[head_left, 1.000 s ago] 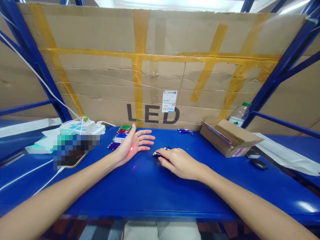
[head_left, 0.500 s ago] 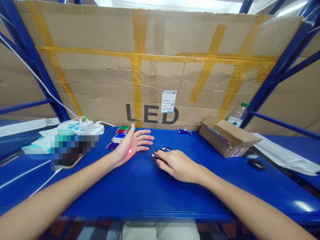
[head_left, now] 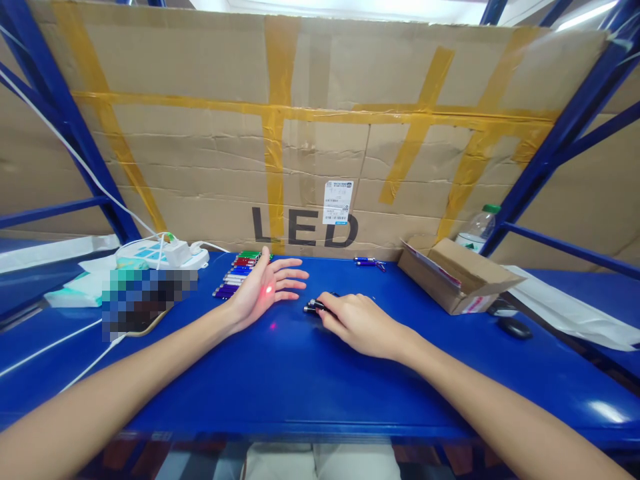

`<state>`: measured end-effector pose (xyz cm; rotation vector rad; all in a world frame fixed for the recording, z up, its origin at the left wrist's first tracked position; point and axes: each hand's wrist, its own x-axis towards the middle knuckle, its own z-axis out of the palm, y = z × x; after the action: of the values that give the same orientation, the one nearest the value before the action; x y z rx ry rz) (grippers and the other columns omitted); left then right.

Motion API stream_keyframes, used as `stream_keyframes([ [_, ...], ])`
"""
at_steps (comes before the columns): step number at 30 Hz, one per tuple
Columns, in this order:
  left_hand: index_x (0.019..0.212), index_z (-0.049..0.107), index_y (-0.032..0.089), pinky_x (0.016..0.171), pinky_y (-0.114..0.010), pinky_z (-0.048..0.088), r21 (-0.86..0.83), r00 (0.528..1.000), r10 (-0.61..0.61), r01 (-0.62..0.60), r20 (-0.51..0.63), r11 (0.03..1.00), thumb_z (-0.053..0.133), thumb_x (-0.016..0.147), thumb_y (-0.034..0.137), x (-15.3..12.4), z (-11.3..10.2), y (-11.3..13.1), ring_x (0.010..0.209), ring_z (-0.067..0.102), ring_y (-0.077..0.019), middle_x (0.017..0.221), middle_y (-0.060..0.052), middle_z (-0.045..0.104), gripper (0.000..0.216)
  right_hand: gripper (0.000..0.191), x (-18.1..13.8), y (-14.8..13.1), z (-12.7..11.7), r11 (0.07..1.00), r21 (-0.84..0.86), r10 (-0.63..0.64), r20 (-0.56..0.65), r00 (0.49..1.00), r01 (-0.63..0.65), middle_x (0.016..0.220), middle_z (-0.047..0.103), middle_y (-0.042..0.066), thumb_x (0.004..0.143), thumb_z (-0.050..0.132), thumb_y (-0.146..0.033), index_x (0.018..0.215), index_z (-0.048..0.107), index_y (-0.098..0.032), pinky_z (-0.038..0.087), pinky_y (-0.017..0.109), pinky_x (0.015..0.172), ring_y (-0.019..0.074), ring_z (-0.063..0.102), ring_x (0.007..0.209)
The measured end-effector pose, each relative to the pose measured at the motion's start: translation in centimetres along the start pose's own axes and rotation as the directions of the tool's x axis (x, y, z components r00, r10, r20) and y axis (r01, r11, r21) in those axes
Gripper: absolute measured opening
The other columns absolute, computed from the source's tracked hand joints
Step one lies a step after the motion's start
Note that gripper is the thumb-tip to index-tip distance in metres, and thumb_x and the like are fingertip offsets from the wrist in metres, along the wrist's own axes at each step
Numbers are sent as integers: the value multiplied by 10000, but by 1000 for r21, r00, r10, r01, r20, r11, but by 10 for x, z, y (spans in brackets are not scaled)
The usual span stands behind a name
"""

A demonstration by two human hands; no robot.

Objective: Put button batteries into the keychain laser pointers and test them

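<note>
My left hand (head_left: 267,288) is held palm to the right with its fingers spread, holding nothing. A bright red light dot (head_left: 269,289) falls on its palm, with a fainter one on the tabletop below. My right hand (head_left: 357,323) is closed round a small black laser pointer (head_left: 311,308), whose silver tip faces the left hand. A second dark, slim piece shows just above it in the grip; whether it is another pointer or a clip I cannot tell. Behind the left hand lies a row of slim pointers (head_left: 231,283) in green, red, blue, white and purple.
Two blue pointers (head_left: 367,263) lie near the cardboard backing (head_left: 215,167). An open cardboard box (head_left: 450,283), a black mouse (head_left: 514,327) and a bottle (head_left: 477,227) are on the right. A power strip (head_left: 150,255), cables and a phone (head_left: 150,313) occupy the left.
The red dot has shifted slightly up and right on my left palm, and a fainter dot shows more clearly on the table. My right-hand fingers have shifted round the pointer; the clip loop is mostly hidden.
</note>
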<state>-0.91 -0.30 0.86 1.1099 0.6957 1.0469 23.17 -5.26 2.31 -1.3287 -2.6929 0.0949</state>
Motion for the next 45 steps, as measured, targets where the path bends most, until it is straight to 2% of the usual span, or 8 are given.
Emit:
stream_keyframes([
  [3, 1354, 704, 129, 823, -343, 611, 10, 1000, -9, 9, -3, 1000, 304, 1070, 755, -1, 0, 0, 1048, 744, -278, 1284, -213, 754, 795, 222, 0, 1, 1, 999, -16, 33, 13, 999, -33, 916, 757, 50, 1137, 425, -329, 1073, 606, -217, 234, 315, 621, 196, 682, 736],
  [8, 1348, 701, 119, 814, -338, 612, -3, 1000, -4, 5, 10, 1000, 307, 1060, 769, 1, -1, -1, 1042, 743, -278, 1291, -222, 748, 812, 215, -1, -5, 6, 998, -1, -55, -13, 998, 55, 993, 760, 58, 1135, 435, -323, 1060, 605, -215, 267, 304, 649, 205, 702, 856],
  [15, 1357, 703, 120, 825, -343, 612, -1, 1000, -5, 5, 5, 1000, 330, 1061, 761, -1, 0, 0, 1044, 739, -281, 1289, -220, 748, 799, 221, 2, 1, 3, 998, -29, 52, 7, 999, -52, 940, 772, 53, 1130, 434, -330, 1077, 617, -216, 227, 317, 619, 201, 698, 758],
  [21, 1352, 704, 129, 841, -354, 608, -2, 999, 6, -6, 36, 1000, 329, 1056, 771, -1, -2, -1, 1052, 737, -281, 1294, -215, 746, 799, 203, 0, -3, 3, 999, 4, -51, 5, 999, 51, 994, 771, 57, 1128, 442, -314, 1091, 619, -220, 279, 302, 654, 212, 710, 847],
  [27, 1347, 705, 120, 834, -349, 606, -10, 1000, 8, -8, 18, 1000, 335, 1062, 756, -1, -1, 0, 1036, 739, -280, 1284, -220, 748, 789, 232, 0, 0, 2, 999, -12, 48, 1, 999, -48, 965, 775, 53, 1143, 420, -339, 1085, 609, -218, 255, 314, 641, 201, 707, 783],
  [32, 1343, 703, 124, 826, -342, 604, -7, 1000, -5, 5, 21, 1000, 323, 1064, 758, -2, 1, 0, 1024, 738, -272, 1272, -212, 753, 790, 195, -1, -6, 5, 998, -18, -57, 6, 998, 57, 1023, 768, 64, 1126, 448, -315, 1080, 612, -218, 279, 306, 651, 214, 714, 869],
  [39, 1354, 701, 130, 832, -348, 607, 7, 1000, -5, 5, 14, 1000, 327, 1065, 755, -2, 1, 0, 1031, 738, -276, 1283, -211, 748, 784, 213, 1, -1, 0, 997, -31, 69, 18, 997, -69, 956, 772, 55, 1139, 431, -333, 1083, 601, -217, 253, 321, 631, 206, 712, 781],
  [45, 1335, 707, 125, 846, -357, 605, 0, 999, 5, -5, 32, 1000, 334, 1061, 760, -2, 1, 1, 1030, 735, -277, 1257, -207, 753, 786, 172, 0, -5, 3, 999, -29, -25, 8, 1000, 26, 1037, 775, 68, 1116, 456, -293, 1081, 606, -218, 282, 308, 650, 220, 725, 883],
])
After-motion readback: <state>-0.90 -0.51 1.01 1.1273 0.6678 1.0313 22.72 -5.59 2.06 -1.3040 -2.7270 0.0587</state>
